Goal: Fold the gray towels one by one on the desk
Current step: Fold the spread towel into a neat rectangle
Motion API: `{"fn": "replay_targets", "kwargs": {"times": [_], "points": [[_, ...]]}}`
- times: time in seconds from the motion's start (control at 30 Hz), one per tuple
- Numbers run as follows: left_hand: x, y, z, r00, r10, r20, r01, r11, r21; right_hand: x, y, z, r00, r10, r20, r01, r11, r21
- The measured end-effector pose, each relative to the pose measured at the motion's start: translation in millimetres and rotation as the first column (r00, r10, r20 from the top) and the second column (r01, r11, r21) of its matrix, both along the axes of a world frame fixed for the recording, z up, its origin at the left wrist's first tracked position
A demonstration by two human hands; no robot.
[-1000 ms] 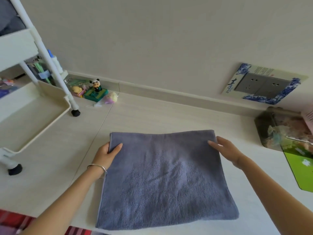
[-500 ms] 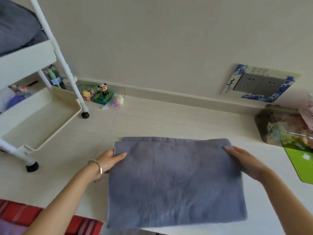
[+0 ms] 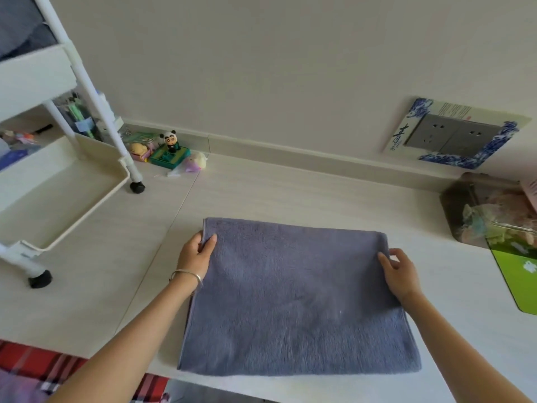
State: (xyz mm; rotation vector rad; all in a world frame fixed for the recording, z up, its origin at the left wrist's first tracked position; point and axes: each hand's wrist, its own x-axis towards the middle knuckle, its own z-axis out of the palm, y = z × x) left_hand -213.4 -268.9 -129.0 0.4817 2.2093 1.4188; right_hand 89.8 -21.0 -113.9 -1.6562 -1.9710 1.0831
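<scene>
**Towel half done, both far corners in hand**

The towel (image 3: 296,301) lies flat on the desk (image 3: 290,193), right in front of the person, its near edge at the desk's front lip. Look at the left side: a second layer peeks out under the top one, so I'd say at least one fold is already in.

The left hand (image 3: 196,255) pinches the far-left corner, thumb on top and fingers tucked around the edge. The right hand (image 3: 399,271) grips the far-right corner the same way, thumb on the cloth and fingers curled past the edge. Neither corner is off the desk yet.

By my read, this is the setup for another fold, probably far edge toward near edge, though nothing here confirms the direction.

As for what's left, this towel wants at least that fold. Up on the cart (image 3: 58,205) at left, gray cloth (image 3: 20,27) sits on the top shelf. It could be more towels waiting, but I can't tell. No finished stack is in view, so I'd call the job early to midway.
</scene>
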Motion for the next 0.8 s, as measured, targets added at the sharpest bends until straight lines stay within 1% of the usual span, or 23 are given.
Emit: {"fn": "replay_targets", "kwargs": {"times": [0.07,0.17,0.2,0.27,0.33,0.37,0.43,0.53,0.63,0.7,0.77,0.8], "points": [[-3,8,-6,0.999,0.026,-0.047,-0.029,0.997,-0.077,-6,2,-4,0.998,0.028,0.053,-0.03,0.999,0.027],[-7,19,-7,0.988,0.082,-0.129,-0.089,0.995,-0.048,-18,8,2,0.999,0.044,0.008,-0.045,0.99,0.132],[-10,22,-8,0.985,0.099,-0.142,-0.109,0.992,-0.062,-22,12,1,0.999,0.036,0.003,-0.036,0.99,0.136],[-16,25,-11,0.984,0.107,-0.143,-0.129,0.979,-0.157,-26,20,-3,0.999,0.013,0.048,-0.016,0.998,0.054],[-19,24,-15,0.988,0.093,-0.12,-0.122,0.958,-0.258,-27,23,-9,0.991,0.034,0.132,-0.03,0.999,-0.029],[-19,24,-16,0.992,0.078,-0.098,-0.103,0.953,-0.284,-26,24,-11,0.986,0.056,0.159,-0.05,0.998,-0.039],[-19,23,-18,0.997,0.041,-0.062,-0.056,0.96,-0.273,-22,22,-15,0.981,0.09,0.17,-0.089,0.996,-0.013],[-14,23,-18,0.995,-0.003,-0.098,-0.017,0.979,-0.205,-10,13,-18,0.974,0.124,0.19,-0.137,0.989,0.06],[-6,28,-16,0.996,-0.065,-0.057,0.058,0.99,-0.13,7,10,-22,0.981,0.083,0.178,-0.101,0.99,0.097],[-6,28,-13,0.986,-0.164,-0.028,0.158,0.977,-0.144,13,8,-21,0.99,0.054,0.129,-0.063,0.996,0.067],[-8,24,-8,0.966,-0.253,-0.056,0.243,0.959,-0.146,15,5,-17,0.995,0.072,0.075,-0.077,0.995,0.067],[-9,24,-3,0.96,-0.266,-0.081,0.257,0.96,-0.106,14,3,-12,0.996,0.082,0.034,-0.085,0.992,0.091]]}}
